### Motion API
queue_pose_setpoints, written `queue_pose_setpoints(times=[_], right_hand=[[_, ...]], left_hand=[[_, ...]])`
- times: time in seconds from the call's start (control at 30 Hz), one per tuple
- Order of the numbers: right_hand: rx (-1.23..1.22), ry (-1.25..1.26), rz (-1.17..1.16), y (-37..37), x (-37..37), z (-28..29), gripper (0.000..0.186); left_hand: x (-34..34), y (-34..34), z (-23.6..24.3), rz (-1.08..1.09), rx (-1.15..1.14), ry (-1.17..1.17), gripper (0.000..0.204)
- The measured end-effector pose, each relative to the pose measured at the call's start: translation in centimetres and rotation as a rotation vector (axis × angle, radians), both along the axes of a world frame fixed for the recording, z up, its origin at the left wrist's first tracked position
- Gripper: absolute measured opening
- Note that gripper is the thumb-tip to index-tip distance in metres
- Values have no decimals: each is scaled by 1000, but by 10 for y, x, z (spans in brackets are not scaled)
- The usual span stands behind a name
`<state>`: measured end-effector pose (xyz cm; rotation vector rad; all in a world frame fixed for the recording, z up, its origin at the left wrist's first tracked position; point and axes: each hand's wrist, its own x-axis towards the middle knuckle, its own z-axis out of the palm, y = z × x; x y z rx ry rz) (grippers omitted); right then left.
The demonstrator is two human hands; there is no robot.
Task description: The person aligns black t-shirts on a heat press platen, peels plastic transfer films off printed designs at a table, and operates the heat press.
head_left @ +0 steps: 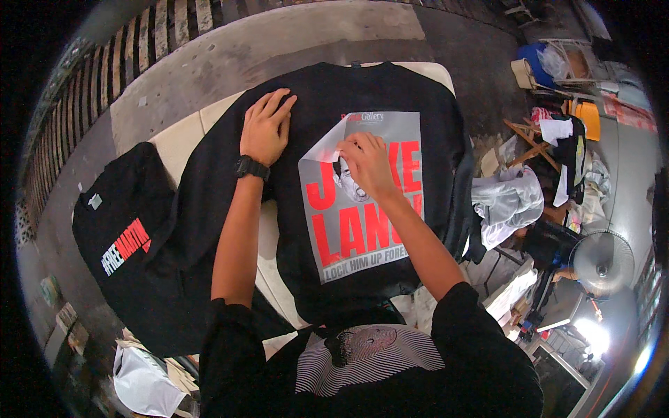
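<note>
A black long-sleeved shirt [313,90] lies spread over a pale table [182,139]. On its front is a large clear transfer film [414,129] over a print of red letters and a grey portrait. My right hand [368,167] pinches the film's upper left corner, which is lifted and folded back toward the middle. The rest of the film lies flat on the cloth, partly covered by my right forearm. Fingers outstretched, my left hand [265,132] rests flat on the shirt's upper left part, beside the film, with a dark watch [252,168] on the wrist.
Another black shirt [122,188] with a small white and red print hangs over the table's left end. White cloth [512,198] and a standing fan [602,262] are at the right. A wooden folding stand [533,148] stands farther back. White fabric [143,382] lies at the lower left.
</note>
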<state>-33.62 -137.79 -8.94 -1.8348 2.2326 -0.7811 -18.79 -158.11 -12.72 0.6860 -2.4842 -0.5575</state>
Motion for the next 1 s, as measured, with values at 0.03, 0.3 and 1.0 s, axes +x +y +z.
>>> queue_pose_setpoints(times=[0.03, 0.3, 1.0], right_hand=[[-5, -3, -2, 0, 0, 2, 15], [-2, 59, -4, 25, -3, -3, 19], [73, 104, -55, 110, 4, 0, 25]], left_hand=[[0, 0, -1, 1, -3, 4, 34], [1, 1, 0, 2, 10, 2, 35], [0, 1, 3, -2, -11, -25, 35]])
